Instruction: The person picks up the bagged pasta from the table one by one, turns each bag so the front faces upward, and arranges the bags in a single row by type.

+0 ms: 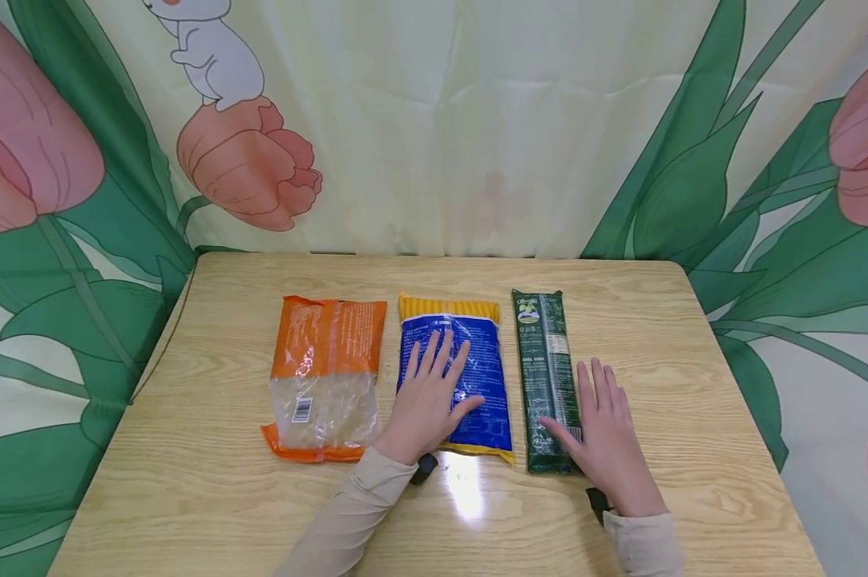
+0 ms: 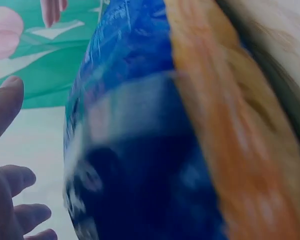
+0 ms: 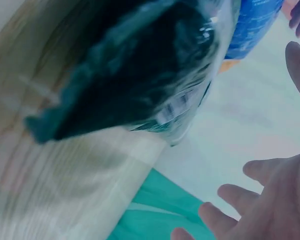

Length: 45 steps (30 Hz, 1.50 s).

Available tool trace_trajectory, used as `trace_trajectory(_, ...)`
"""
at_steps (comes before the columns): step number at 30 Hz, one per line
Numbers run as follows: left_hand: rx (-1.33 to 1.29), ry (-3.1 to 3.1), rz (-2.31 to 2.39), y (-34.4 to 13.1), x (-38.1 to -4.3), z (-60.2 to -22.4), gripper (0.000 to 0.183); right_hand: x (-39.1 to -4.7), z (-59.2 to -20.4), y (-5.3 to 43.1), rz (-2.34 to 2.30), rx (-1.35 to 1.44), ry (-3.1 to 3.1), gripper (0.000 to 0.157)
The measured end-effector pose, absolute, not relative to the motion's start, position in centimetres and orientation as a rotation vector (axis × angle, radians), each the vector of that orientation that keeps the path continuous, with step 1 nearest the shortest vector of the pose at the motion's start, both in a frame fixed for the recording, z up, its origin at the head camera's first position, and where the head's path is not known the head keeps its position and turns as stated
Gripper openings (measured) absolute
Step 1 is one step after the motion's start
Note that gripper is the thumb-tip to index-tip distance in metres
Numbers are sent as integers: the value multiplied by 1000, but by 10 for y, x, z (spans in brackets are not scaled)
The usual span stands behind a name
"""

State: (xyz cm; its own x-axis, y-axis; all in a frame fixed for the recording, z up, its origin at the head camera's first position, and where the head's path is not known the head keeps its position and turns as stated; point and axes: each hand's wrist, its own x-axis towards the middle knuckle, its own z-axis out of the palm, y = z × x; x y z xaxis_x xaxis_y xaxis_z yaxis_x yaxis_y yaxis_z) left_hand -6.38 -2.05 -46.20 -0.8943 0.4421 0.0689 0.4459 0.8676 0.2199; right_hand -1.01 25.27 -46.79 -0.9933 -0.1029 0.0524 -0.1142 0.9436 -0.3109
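Observation:
A blue-and-yellow plastic packet point(image 1: 477, 361) lies in the middle of the table, its front printed with small white text. Over it my left hand point(image 1: 428, 401) is spread with straight fingers; in the left wrist view a gap shows between those fingers point(image 2: 32, 217) and the packet. To the right lies a long, narrow dark green packet point(image 1: 545, 361) with a label and barcode. My right hand point(image 1: 610, 433) stays at its right side, fingers extended and thumb across the packet's lower part. The right wrist view shows the fingers point(image 3: 230, 200) apart from the green packet.
At the left lies an orange packet point(image 1: 329, 340) with a see-through lower part and a barcode. All three packets are on a light wooden table point(image 1: 210, 473). Behind the table hangs a curtain point(image 1: 434, 160) printed with flowers and leaves.

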Motion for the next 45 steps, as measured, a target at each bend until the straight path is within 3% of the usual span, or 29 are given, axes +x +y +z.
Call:
trace_trajectory(8, -796, -2959, -482, 4, -78, -459, 71, -12, -467, 260, 571, 131, -3050, 103)
trace_trajectory(16, -818, -2917, -467, 24, -95, -455, 69, -12, -471, 266, 675, 169, -2991, 88)
trace_trajectory(33, -810, -2895, -719, 63, -125, -446, 58, -11, -469, 270, 790, 35, -3047, 89)
trace_trajectory(45, -629, -2892, -1015, 85, -149, -451, 55, -8, -475, 267, 803, -16, -3053, 90)
